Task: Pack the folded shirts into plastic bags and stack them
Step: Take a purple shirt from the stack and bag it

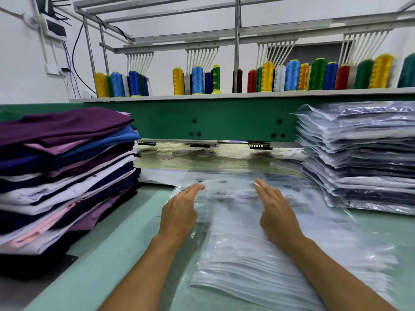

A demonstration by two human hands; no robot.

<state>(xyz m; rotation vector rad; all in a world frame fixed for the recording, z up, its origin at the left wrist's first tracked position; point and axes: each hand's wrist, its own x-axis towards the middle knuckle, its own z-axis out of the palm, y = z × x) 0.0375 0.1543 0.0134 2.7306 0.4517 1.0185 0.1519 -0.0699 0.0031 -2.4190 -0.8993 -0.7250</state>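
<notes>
The left hand (179,213) and right hand (277,213) rest with fingers nearly straight, gripping nothing, spreading the top bag's mouth (226,181) on the pile of empty bags (247,261), seemingly to take a shirt. Folded shirts (67,176) wait left of that pile, packed bags (359,164) right, all on the table (125,248).

Left hand (179,213) and right hand (277,213) touch plastic bag (226,198) rim

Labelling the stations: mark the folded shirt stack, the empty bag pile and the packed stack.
folded shirt stack (67,176): head view, front face, middle layers.
empty bag pile (242,261): head view, top sheet, just above the layered near edges.
packed stack (359,153): head view, front face, middle bags.
</notes>
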